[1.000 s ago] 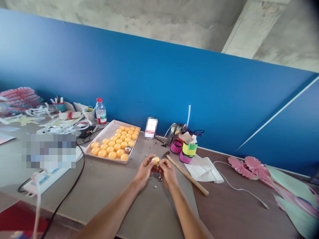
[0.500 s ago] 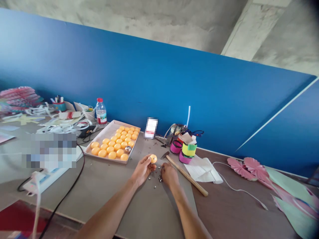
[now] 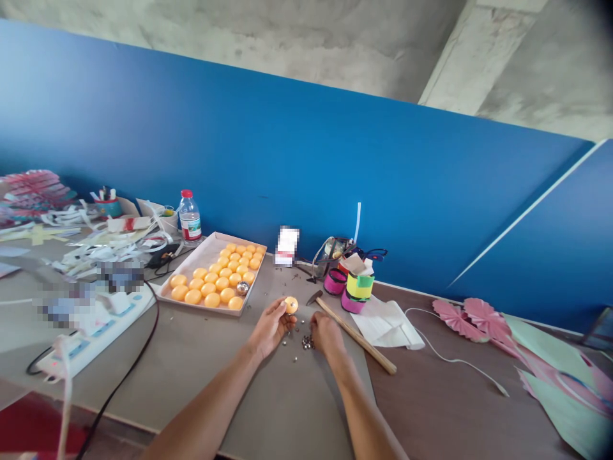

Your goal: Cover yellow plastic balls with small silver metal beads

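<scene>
My left hand (image 3: 271, 329) pinches an orange table-tennis ball (image 3: 290, 305) between thumb and fingers, above the grey table top. A small shiny metal piece shows on the ball's side. My right hand (image 3: 326, 335) is low over the table with its fingers curled together. It is just right of a small heap of shiny metal pieces (image 3: 307, 343). Whatever its fingertips hold, if anything, is hidden. A few loose metal bits lie between both hands. Behind my left hand, a shallow cardboard tray (image 3: 205, 250) holds many orange balls and one ball covered in metal pieces (image 3: 242, 288).
A hammer (image 3: 357, 332) with a wooden handle lies right of my right hand, by white paper (image 3: 390, 322). Coloured tape rolls (image 3: 357, 287) stand behind. Leftward are a water bottle (image 3: 190, 217), a power strip (image 3: 96, 338) and cables. Pink paper fans (image 3: 479, 319) lie far right.
The view has shifted slightly. My right hand has drawn a little to the right, showing more of the metal heap. My left hand still holds the ball.
</scene>
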The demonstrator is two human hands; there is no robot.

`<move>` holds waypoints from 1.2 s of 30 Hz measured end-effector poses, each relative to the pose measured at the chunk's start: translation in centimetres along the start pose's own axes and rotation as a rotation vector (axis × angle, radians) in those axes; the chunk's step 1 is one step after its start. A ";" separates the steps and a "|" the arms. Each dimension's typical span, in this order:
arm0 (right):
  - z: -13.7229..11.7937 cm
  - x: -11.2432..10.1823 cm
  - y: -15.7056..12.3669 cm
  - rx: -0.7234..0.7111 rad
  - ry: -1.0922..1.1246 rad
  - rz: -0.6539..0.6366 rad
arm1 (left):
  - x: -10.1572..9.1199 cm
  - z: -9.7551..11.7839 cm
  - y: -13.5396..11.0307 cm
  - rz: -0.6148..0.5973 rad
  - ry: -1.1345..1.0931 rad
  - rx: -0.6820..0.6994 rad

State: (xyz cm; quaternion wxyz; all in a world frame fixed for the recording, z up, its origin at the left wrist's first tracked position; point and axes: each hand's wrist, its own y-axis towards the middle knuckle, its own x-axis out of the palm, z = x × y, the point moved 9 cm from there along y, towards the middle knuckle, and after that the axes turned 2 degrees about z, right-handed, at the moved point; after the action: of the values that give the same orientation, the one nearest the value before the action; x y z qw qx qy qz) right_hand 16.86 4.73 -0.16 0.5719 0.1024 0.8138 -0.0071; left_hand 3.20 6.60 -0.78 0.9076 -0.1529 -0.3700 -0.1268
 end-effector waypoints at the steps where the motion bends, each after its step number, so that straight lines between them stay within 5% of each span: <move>1: 0.0 0.0 0.0 -0.004 -0.003 0.000 | 0.1 0.0 0.0 0.000 0.002 -0.002; 7: -0.5 -0.9 -0.3 -0.025 0.109 0.129 | 0.2 0.0 -0.2 0.004 0.008 -0.013; 13: -0.5 -3.0 -0.6 -0.015 0.566 0.359 | 0.3 0.0 -0.1 -0.013 0.002 -0.015; 23: -3.1 0.1 -0.7 0.107 1.491 -0.061 | 0.7 0.0 -0.1 -0.060 -0.010 0.001; 36: -3.0 0.1 -0.8 0.146 1.495 -0.002 | 1.4 -0.2 -0.3 -0.135 0.062 0.013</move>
State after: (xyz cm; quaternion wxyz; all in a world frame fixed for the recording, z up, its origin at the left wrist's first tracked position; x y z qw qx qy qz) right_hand 13.90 4.38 0.69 -0.1417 0.1171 0.9829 0.0098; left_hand 4.21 6.09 0.12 0.9090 -0.1177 -0.3521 -0.1897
